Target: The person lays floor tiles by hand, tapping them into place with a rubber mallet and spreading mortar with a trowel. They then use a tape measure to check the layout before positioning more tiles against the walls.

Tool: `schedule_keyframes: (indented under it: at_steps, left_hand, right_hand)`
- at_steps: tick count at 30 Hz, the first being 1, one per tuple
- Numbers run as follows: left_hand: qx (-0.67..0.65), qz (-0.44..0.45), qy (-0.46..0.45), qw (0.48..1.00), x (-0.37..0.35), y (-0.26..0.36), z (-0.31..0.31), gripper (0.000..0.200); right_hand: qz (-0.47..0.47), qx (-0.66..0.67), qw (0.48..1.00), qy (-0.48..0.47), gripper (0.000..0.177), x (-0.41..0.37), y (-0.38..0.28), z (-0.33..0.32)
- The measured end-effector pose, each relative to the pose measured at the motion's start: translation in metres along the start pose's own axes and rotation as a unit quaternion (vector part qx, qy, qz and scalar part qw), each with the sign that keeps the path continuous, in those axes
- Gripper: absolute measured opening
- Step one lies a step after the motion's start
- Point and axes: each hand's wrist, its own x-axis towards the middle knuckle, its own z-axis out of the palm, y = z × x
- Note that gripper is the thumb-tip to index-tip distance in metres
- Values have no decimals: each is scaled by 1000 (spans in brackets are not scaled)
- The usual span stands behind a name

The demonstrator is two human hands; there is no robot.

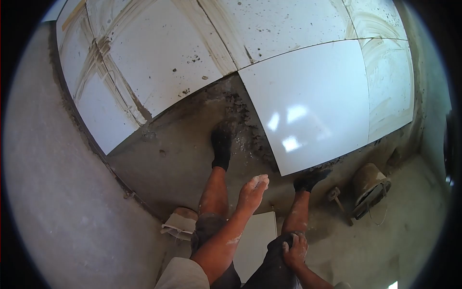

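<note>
My left hand (253, 189) is raised over the bare floor near the front corner of a clean white tile (317, 106). Its dusty fingers are curled together, and what they hold, if anything, is hidden. On my right knee rests my right hand (296, 249), thumb apart from the fingers, holding nothing. The clean tile reflects light and lies beside tiles smeared with mortar (163, 58). My feet in dark socks stand on the floor, one in the gap left of the clean tile, the other by its front edge.
A bucket (369, 185) lies tilted at the right, with a mallet (340, 204) beside it. Another container (181, 222) stands left of my legs. Between my legs is a pale flat panel (257, 241). A wall (435, 96) runs along the right side.
</note>
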Motion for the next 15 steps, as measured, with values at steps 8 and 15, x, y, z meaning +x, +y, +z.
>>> schedule_keyframes:
  at_steps: [8,15]
  left_hand:
    - [-40,-21,-27,999,3,19,-15,39]
    - [-59,-32,-15,998,5,23,-17,37]
  right_hand:
    - [49,-69,996,-41,52,9,-27,6]
    - [40,-103,993,-44,51,10,-26,14]
